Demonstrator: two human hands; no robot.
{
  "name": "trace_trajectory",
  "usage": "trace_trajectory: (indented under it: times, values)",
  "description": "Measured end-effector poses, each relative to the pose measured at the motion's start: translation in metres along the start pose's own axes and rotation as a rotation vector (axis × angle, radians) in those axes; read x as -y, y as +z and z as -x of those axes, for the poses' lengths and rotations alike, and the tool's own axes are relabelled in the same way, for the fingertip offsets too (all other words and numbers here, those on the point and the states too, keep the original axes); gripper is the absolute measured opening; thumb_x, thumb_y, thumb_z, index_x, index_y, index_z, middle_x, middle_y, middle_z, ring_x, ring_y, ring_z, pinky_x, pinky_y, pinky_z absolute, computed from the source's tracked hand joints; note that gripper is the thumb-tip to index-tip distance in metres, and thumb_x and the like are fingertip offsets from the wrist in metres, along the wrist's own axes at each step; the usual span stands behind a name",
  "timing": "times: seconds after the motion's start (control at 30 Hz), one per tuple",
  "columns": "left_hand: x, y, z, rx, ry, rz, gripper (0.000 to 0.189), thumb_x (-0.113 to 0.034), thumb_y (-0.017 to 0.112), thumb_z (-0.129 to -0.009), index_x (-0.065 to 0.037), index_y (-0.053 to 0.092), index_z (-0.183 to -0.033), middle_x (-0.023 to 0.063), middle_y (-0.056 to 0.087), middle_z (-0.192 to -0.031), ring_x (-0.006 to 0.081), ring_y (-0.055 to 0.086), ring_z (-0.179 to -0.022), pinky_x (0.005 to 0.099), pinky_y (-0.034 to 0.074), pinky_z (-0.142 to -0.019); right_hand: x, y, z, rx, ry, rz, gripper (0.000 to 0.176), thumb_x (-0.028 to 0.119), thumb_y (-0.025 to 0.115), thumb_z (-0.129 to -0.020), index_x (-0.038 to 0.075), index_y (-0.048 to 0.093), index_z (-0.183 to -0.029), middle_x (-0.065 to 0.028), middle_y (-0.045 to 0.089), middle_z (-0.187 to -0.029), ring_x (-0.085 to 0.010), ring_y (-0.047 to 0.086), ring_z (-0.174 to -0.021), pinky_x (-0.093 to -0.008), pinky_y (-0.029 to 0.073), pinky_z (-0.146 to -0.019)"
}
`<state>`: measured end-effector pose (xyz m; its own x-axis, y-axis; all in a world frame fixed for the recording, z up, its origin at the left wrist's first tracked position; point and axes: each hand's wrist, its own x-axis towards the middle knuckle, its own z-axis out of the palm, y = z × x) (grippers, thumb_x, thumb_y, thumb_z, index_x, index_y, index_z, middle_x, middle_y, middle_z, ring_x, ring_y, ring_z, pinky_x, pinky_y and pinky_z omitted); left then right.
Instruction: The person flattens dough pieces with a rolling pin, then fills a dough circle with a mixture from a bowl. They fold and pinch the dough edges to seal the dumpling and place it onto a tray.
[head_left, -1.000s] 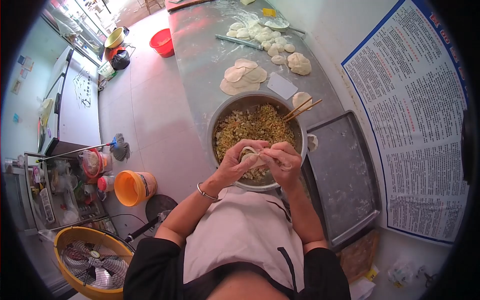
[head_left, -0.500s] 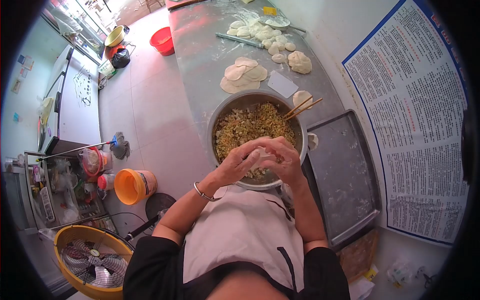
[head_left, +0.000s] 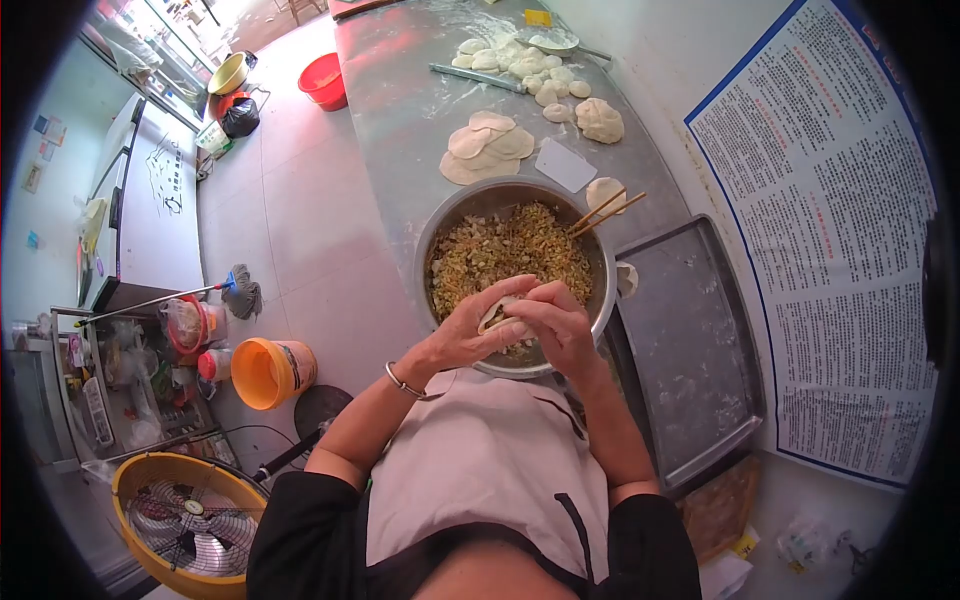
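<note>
A filled dough bun (head_left: 497, 317) sits between my two hands over the near part of a large metal bowl (head_left: 607, 285). Dark filling shows through the gap in its top. My left hand (head_left: 472, 330) is curled around the bun from the left. The fingers of my right hand (head_left: 560, 325) pinch its edge from the right. Chopped filling (head_left: 510, 250) covers the inside of the bowl. A pair of chopsticks (head_left: 606, 212) leans on the bowl's right rim, stuck into the filling.
Beyond the bowl, flattened dough wrappers (head_left: 487, 147) lie stacked on the metal table (head_left: 400, 130), near a white scraper (head_left: 565, 165). Farther back are dough pieces (head_left: 530, 68), a dough lump (head_left: 600, 120) and a rolling pin (head_left: 478, 78). A dark tray (head_left: 690, 350) lies to the right.
My hands have turned and parted slightly, so the bun's opening and its filling now show. The right fingers have moved onto the bun's edge.
</note>
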<state>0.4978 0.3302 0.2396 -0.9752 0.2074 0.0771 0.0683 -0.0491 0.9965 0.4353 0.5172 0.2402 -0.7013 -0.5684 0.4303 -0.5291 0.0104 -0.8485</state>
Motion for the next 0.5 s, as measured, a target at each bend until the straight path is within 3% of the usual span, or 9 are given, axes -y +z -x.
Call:
trace_trajectory:
  times: [0.03, 0.13, 0.2, 0.23, 0.33, 0.4, 0.5]
  values:
    - [0.001, 0.001, 0.0, -0.001, 0.039, -0.047, 0.059, -0.026, 0.066, -0.098, 0.002, 0.045, -0.146, 0.0121, 0.062, -0.129, 0.0203, 0.059, -0.117, 0.0349, 0.048, -0.102, 0.001, -0.003, -0.002, 0.049, -0.054, 0.057, 0.012, -0.001, 0.067, -0.091, 0.001, 0.072, -0.102, -0.0088, 0.065, -0.093, -0.0212, 0.064, -0.089, -0.0305, 0.051, -0.075]
    - [0.005, 0.002, -0.002, -0.001, 0.141, -0.22, 0.05, -0.02, 0.06, -0.101, 0.003, 0.048, -0.143, 0.0122, 0.063, -0.129, 0.0223, 0.06, -0.118, 0.0355, 0.049, -0.1, 0.004, -0.009, -0.004, 0.077, 0.037, 0.027, 0.018, -0.001, 0.069, -0.09, 0.002, 0.069, -0.107, -0.0073, 0.065, -0.096, -0.0186, 0.062, -0.09, -0.0309, 0.052, -0.075]
    - [0.002, 0.003, -0.004, 0.002, 0.19, -0.376, 0.043, -0.017, 0.056, -0.103, 0.004, 0.051, -0.14, 0.0128, 0.064, -0.129, 0.0227, 0.061, -0.119, 0.036, 0.049, -0.099, 0.004, -0.003, 0.004, -0.026, 0.31, -0.211, 0.029, 0.002, 0.073, -0.087, 0.003, 0.064, -0.115, -0.0065, 0.065, -0.097, -0.0165, 0.062, -0.09, -0.0314, 0.052, -0.077]
    - [0.007, 0.004, -0.002, -0.033, 0.094, -0.217, 0.041, -0.018, 0.055, -0.103, 0.004, 0.053, -0.138, 0.0132, 0.061, -0.134, 0.0225, 0.06, -0.121, 0.0359, 0.05, -0.1, 0.004, 0.0, 0.007, -0.077, 0.445, -0.331, 0.035, 0.004, 0.075, -0.086, 0.003, 0.062, -0.119, -0.0061, 0.064, -0.098, -0.0154, 0.061, -0.091, -0.0317, 0.053, -0.078]
    - [0.017, 0.007, 0.0, -0.13, -0.11, 0.296, 0.038, -0.021, 0.053, -0.104, 0.004, 0.059, -0.132, 0.0138, 0.049, -0.148, 0.0214, 0.058, -0.126, 0.0357, 0.051, -0.101, 0.008, 0.0, 0.0, -0.129, 0.114, -0.074, 0.057, 0.021, 0.078, -0.089, 0.003, 0.051, -0.136, -0.0068, 0.065, -0.099, -0.0144, 0.063, -0.091, -0.0317, 0.054, -0.079]
    - [0.017, 0.012, -0.006, -0.194, -0.137, 0.691, 0.038, -0.025, 0.054, -0.104, 0.004, 0.061, -0.129, 0.0131, 0.038, -0.157, 0.0202, 0.056, -0.129, 0.0355, 0.051, -0.102, 0.0, 0.007, 0.001, -0.152, 0.111, -0.051, 0.063, 0.032, 0.072, -0.093, 0.001, 0.046, -0.142, -0.009, 0.067, -0.1, -0.0166, 0.065, -0.089, -0.0322, 0.055, -0.078]
    - [0.017, 0.014, -0.009, -0.162, -0.169, 0.824, 0.043, -0.029, 0.051, -0.106, 0.006, 0.061, -0.127, 0.0118, 0.024, -0.164, 0.024, 0.05, -0.136, 0.0407, 0.047, -0.108, 0.006, 0.011, 0.005, -0.054, 0.383, -0.244, 0.067, 0.043, 0.062, -0.099, -0.002, 0.043, -0.145, -0.0117, 0.068, -0.102, -0.0198, 0.067, -0.086, -0.0339, 0.057, -0.076]
